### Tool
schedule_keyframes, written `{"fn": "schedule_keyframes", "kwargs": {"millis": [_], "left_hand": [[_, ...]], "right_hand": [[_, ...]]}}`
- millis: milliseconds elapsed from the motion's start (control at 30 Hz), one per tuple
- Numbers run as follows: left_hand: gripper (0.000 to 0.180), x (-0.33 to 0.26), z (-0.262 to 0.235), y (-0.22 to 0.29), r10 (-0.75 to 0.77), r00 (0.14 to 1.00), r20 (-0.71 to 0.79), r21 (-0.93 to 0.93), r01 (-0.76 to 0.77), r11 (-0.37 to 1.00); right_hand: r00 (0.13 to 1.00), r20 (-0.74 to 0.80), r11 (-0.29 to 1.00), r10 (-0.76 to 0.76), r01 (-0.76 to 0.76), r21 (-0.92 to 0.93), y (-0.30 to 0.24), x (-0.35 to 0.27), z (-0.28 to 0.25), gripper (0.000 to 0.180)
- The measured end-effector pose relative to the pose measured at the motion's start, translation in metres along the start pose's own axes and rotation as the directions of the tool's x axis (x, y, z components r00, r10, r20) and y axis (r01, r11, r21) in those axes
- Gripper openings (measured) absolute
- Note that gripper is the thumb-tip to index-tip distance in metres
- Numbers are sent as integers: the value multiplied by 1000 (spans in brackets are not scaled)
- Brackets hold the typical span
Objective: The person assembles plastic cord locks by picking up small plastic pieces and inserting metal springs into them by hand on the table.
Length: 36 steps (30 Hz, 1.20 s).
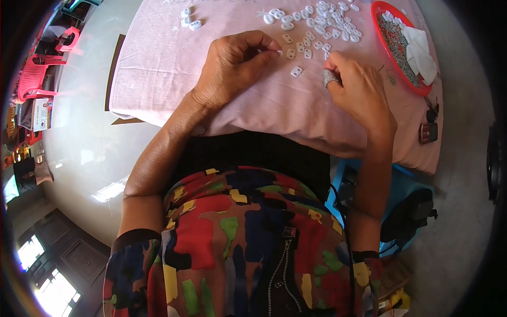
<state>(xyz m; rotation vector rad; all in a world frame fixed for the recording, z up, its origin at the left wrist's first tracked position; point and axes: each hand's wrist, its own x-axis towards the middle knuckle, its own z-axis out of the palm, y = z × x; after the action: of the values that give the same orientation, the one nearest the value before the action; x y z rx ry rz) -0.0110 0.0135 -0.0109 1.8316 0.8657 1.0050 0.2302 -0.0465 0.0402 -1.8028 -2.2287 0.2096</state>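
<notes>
My left hand is over the pink cloth, thumb and forefinger pinched together on a small white plastic piece, of which only a bit shows at the fingertips. To the right, my right hand is closed, its fingers curled inward, with a grey wrapping round one finger. A white piece lies by its fingertips; what the fingers hold is hidden. Between the hands are several small two-holed white plastic pieces. A larger heap of white oval pieces spreads beyond them.
A red tray at the far right holds small metal parts and a crumpled white cloth. A small dark red device and keys lie near the right edge. Three white pieces sit far left. A blue stool stands below the table.
</notes>
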Motion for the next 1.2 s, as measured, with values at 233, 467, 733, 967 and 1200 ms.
{"fn": "schedule_keyframes", "kwargs": {"millis": [233, 467, 733, 967, 1200], "left_hand": [[15, -2, 1, -3, 46, 999, -5, 19, -46, 999], [13, 0, 3, 0, 2, 999, -49, -27, -3, 1000], [13, -1, 4, -3, 38, 999, -18, -80, -40, 996], [15, -5, 3, -3, 38, 999, 33, -57, -36, 998], [16, -10, 3, 10, -83, 986, 143, -146, 104, 984]], "right_hand": [[993, -91, 995, -77, 82, 50, 3, -3, 0, 12], [999, 2, 995, -40, 39, 88, 7, -4, -10, 13], [993, 19, 991, -117, 118, -61, 2, 2, -8, 13], [989, 3, 985, -145, 144, 95, 5, -2, -12, 15], [977, -92, 975, -191, 200, 100, -3, -2, 1, 15]]}}
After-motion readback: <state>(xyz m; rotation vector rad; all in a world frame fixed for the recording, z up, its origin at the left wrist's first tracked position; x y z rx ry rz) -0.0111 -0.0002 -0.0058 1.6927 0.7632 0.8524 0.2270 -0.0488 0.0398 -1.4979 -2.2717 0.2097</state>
